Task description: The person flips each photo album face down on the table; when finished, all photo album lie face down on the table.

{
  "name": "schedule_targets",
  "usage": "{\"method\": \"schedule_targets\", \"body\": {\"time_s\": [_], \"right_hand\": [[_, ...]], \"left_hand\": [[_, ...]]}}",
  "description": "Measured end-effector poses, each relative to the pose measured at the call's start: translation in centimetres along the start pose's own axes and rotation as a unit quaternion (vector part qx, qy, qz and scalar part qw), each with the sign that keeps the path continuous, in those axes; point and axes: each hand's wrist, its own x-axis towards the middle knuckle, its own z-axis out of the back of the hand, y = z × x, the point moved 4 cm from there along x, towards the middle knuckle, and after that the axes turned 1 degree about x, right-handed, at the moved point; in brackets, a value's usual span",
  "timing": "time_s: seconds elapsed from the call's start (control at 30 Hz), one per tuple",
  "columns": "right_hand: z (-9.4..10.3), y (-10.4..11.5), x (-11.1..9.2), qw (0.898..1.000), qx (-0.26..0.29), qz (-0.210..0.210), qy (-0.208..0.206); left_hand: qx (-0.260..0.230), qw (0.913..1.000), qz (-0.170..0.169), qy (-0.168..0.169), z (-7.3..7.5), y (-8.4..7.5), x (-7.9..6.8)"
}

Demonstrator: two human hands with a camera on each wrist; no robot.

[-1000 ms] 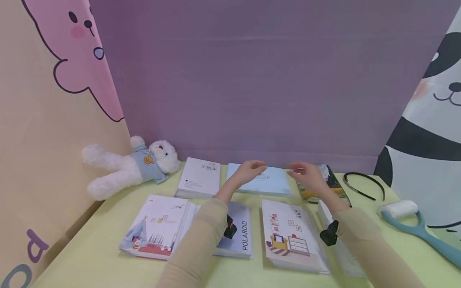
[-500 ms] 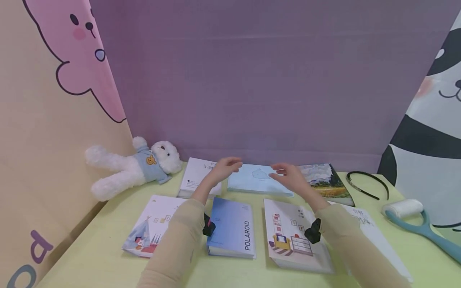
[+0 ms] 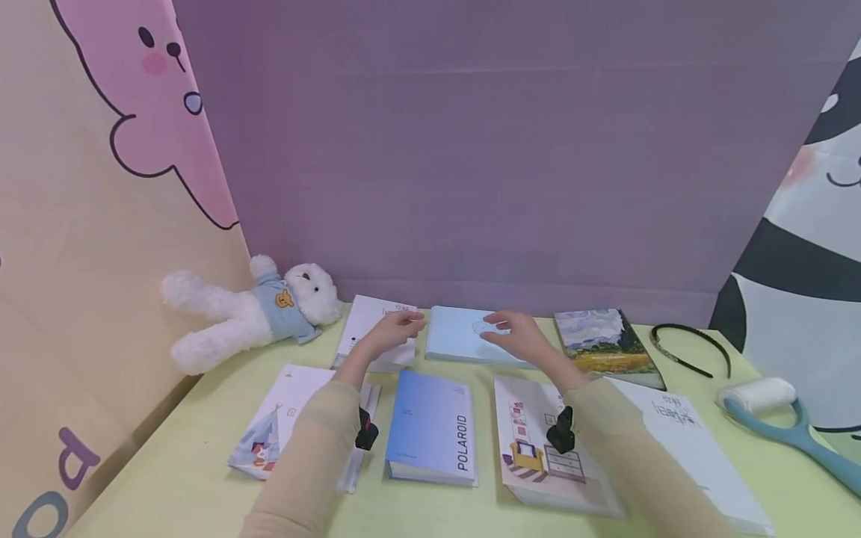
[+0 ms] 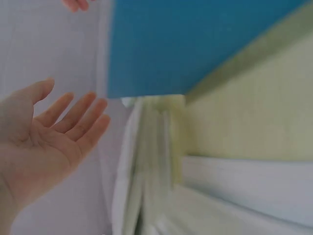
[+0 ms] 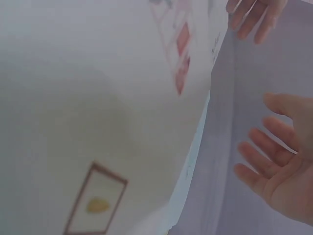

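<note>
Right grip [image 3: 522,336] and left grip [image 3: 390,334] hung empty, fingers relaxed, and we noted the light-blue book [image 3: 452,336] on the table [image 3: 175,478], long axis side to side, beneath the nearer right and just right of the left.

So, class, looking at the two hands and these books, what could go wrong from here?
The left sleeve passes over the tent-picture book and the right sleeve over the room-picture book; lowering either arm might shift one.

The white book lies close beside the light blue book, so the left hand or right hand might nudge the wrong one.
</note>
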Motion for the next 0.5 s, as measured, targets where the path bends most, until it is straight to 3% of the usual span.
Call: {"method": "schedule_targets", "body": {"time_s": [0.33, 0.5], "right_hand": [[-2.1, 0.6, 0.4, 0.995, -0.036, 0.03, 0.084], [-2.8, 0.5, 0.6, 0.992, -0.047, 0.017, 0.12]], "left_hand": [[-0.073, 0.9951, 0.037, 0.056, -1.7, 2.3, 0.1], [-0.091, 0.9915, 0.037, 0.086, -2.2, 2.5, 0.1]]}}
